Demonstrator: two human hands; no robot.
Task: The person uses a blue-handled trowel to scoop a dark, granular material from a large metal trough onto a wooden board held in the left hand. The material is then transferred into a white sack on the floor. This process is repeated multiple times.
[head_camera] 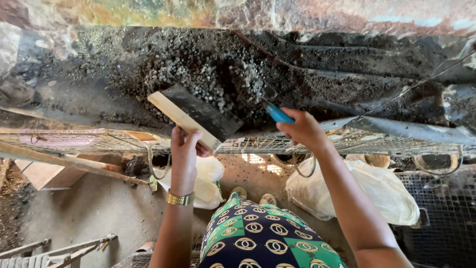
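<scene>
A stained, peeling wall stood above the wire mesh shelf; below the shelf lay a sunlit dusty concrete floor.

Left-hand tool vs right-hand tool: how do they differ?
The board in the left hand is wide and flat, pale wood with a dark face; the blue-handled tool in the right hand is slim, its working end hidden in the dark pellets. The board is mostly visible; the blue-handled tool shows mainly its handle. Both point into the pellets.
</scene>
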